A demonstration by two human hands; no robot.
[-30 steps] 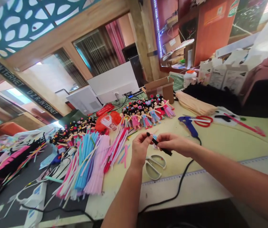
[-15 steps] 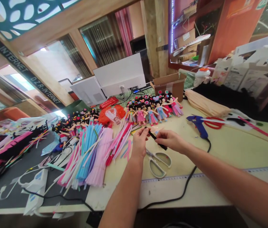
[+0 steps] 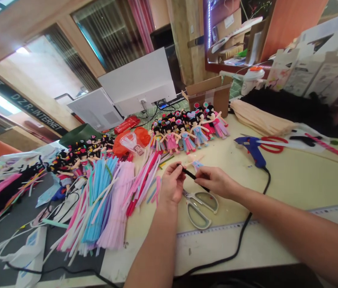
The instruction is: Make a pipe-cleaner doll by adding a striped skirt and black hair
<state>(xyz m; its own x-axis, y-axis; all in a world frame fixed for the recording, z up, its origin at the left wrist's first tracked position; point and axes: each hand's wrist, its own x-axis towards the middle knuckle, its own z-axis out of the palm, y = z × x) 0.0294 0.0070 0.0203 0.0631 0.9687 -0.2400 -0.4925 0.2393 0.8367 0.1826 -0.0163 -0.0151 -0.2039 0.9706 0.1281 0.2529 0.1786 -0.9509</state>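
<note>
Both my hands grip a short length of black pipe cleaner [image 3: 189,173] above the table. My left hand [image 3: 172,182] pinches its upper left end between thumb and fingers. Farther down, my right hand [image 3: 215,181] closes on its lower right part. Just below the hands lie scissors [image 3: 200,208] with pale handles, their blades partly hidden by my left hand. Behind the hands rests a small unfinished doll piece [image 3: 197,163] in blue and pink, partly covered by my right hand.
Finished pipe-cleaner dolls [image 3: 183,134] crowd the back. Bundles of pink and blue pipe cleaners [image 3: 116,208] lie left. A blue glue gun [image 3: 252,150] and its black cord [image 3: 242,236] are right, near red-handled scissors [image 3: 273,145]. A ruler [image 3: 199,233] runs along the front.
The view has shifted, so the table things sit a little differently. The black pipe cleaner now shows as a straighter, thinner strip between my hands, which still grip it.
</note>
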